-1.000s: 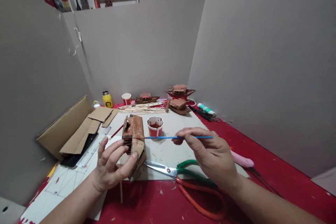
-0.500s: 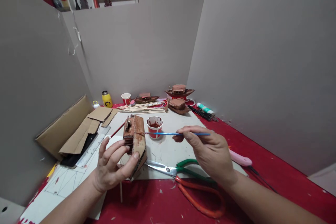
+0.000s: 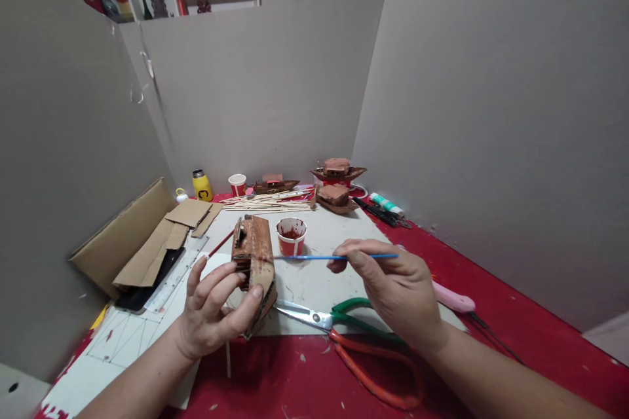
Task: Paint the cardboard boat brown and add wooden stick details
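Fingers of the left hand [image 3: 209,314] pinched the small cardboard model [image 3: 260,239] by its near, paler end, over the table [image 3: 275,380], left of the paint cup [image 3: 291,247]. Fingers of the right hand [image 3: 396,288] pinched the blue brush [image 3: 314,257], its tip at the model's right edge. The model was probably light and rather stiff, but its thin walls could crush; a gentle hold on the bare cardboard seemed safest, because the brown coating might be wet and slippery.

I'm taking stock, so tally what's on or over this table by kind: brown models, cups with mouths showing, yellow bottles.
Brown models: 4, one in the left hand
Cups: 2
Yellow bottle: 1
Total: 7
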`<state>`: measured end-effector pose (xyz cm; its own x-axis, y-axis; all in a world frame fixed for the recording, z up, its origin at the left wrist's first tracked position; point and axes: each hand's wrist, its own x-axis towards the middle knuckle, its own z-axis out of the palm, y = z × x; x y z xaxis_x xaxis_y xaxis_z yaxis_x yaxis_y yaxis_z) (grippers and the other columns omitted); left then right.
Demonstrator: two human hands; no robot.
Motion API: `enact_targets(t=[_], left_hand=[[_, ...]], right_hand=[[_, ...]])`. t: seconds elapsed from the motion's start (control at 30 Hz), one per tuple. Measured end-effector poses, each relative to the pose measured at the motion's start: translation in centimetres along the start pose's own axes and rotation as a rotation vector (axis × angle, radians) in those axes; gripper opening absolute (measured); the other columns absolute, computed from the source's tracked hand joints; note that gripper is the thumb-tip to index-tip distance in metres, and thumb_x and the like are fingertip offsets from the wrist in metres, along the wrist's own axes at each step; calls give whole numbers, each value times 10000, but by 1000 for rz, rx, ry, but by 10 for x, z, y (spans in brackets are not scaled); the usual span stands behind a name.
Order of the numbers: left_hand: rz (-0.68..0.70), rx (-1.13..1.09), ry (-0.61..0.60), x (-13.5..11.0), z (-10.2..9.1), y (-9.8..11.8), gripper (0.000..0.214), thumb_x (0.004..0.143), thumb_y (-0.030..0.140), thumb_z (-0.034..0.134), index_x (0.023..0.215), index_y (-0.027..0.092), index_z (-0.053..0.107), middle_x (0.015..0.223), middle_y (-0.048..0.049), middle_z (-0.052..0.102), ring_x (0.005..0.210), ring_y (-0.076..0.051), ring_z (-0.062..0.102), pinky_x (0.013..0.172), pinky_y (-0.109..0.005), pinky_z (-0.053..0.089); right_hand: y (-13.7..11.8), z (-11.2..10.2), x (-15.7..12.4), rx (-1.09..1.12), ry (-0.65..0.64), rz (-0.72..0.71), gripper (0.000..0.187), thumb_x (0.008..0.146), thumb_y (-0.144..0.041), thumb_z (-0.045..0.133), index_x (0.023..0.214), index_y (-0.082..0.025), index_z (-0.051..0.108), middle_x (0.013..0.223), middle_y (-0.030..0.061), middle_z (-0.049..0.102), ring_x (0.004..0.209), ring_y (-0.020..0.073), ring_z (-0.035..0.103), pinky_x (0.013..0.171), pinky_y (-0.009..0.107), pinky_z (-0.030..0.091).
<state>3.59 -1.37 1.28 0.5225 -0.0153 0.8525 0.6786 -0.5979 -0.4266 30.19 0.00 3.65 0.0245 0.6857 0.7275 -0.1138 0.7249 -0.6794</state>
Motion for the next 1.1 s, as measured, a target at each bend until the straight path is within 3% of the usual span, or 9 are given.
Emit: enact_targets(t=[0.13, 0.3, 0.5, 0.6, 0.73, 0.9, 1.0, 1.1], left_hand=[[0, -16, -4, 0, 0, 0, 305, 761, 4, 694, 994, 192, 639, 1064, -61, 595, 1165, -214, 557, 1186, -496, 276], [3, -2, 6, 1, -1, 0, 303, 761, 19, 701, 991, 205, 637, 1063, -54, 603, 1145, -208, 569, 1183, -506, 283], [-3, 4, 3, 1, -2, 0, 320, 748, 12, 706, 993, 205, 636, 1064, -59, 610, 1133, -210, 581, 1186, -512, 272], [-4, 15, 4, 0, -2, 0, 326, 739, 5, 707, 988, 202, 635, 1058, -61, 616, 1130, -211, 585, 1182, -515, 278], [-7, 24, 14, -1, -2, 0, 319, 729, 14, 728, 967, 204, 632, 1057, -66, 638, 1111, -210, 600, 1175, -521, 292], [-21, 11, 28, -2, -1, -1, 236, 794, 34, 681, 948, 201, 618, 1065, -65, 637, 1146, -207, 582, 1168, -536, 300], [-16, 18, 34, -1, -1, -3, 218, 802, 55, 685, 937, 209, 609, 1065, -57, 635, 1145, -201, 582, 1169, -526, 304], [-2, 17, 44, -1, -2, -5, 242, 779, 56, 710, 944, 198, 604, 1055, -70, 635, 1156, -214, 578, 1174, -516, 297]], right_hand=[[1, -2, -2, 48, -87, -54, 115, 920, -227, 654, 934, -275, 758, 755, -5, 738, 686, 137, 694, 629, 250, 577], [6, -7, -1, -45, 36, -67, 135, 917, -179, 652, 907, -272, 750, 804, -19, 737, 661, 104, 678, 651, 222, 565], [5, -10, -4, 64, -130, -176, 198, 957, -151, 572, 1016, -271, 719, 789, -5, 690, 730, 143, 636, 652, 291, 521], [5, -11, -3, 2, -119, -237, 213, 946, -114, 570, 1018, -253, 714, 791, -2, 681, 733, 148, 629, 670, 310, 507], [7, -12, 0, -66, -59, -221, 236, 941, -88, 568, 1008, -261, 714, 811, -8, 686, 713, 133, 623, 661, 296, 501], [6, -10, -1, 38, -116, -226, 223, 953, -117, 554, 1024, -261, 708, 778, -5, 683, 713, 147, 626, 625, 298, 512], [6, -12, 0, -64, -98, -244, 191, 937, -117, 579, 985, -250, 708, 758, -10, 690, 688, 138, 636, 629, 284, 519], [8, -17, 6, -255, 0, -219, 126, 914, -142, 625, 902, -239, 704, 738, -19, 711, 659, 126, 657, 639, 254, 523]])
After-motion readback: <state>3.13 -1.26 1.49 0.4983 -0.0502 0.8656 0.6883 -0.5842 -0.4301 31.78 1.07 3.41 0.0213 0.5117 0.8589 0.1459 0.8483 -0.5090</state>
